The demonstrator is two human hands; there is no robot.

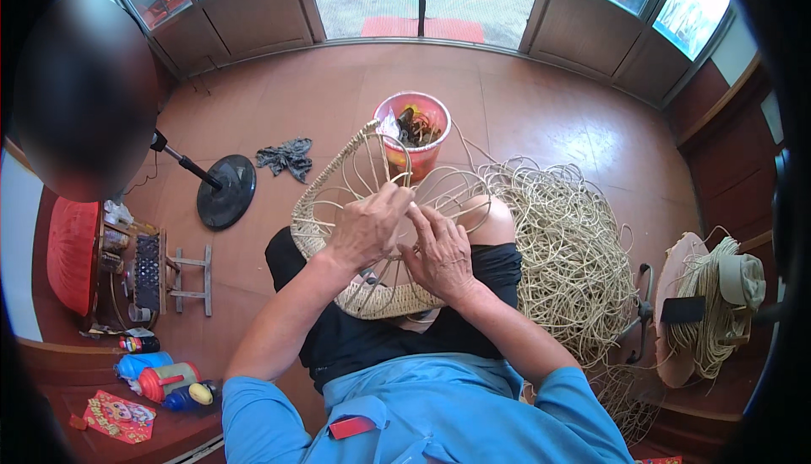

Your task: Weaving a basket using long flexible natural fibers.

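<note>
Basket: we find the basket [306, 210] on the lap, over the black shorts [498, 276], its thick woven band curving round the left and near sides, with thin strands [382, 147] crossing and looping over its middle.
Left hand: we see the left hand [372, 223] over the middle of the basket, its fingers curled into a narrow grip on the strands.
Right hand: the right hand [439, 253] is just beside it, fingers bent among the strands, thumb set apart; we cannot tell whether it grips one.
Cord: we see a big tangled heap of cord [570, 253] on the floor [541, 109], close by the right knee [492, 221].
Bucket: beyond the basket we have a pink bucket [429, 100] with dark scraps and something whitish inside.
Rag: a dark, crumpled rag or bag, we cannot tell which, lies left of the bucket.
Stand: a round black base [226, 193] with a slanting pole is further left; we see only a blur above it.
Right side: a pale coil [708, 316] and a light hat [742, 281] are together near the wall.
Left side: we see bottles [173, 381] beside a red paper [120, 416].
Doors: brown doors [596, 33] with glass panes stand at the far end.
</note>
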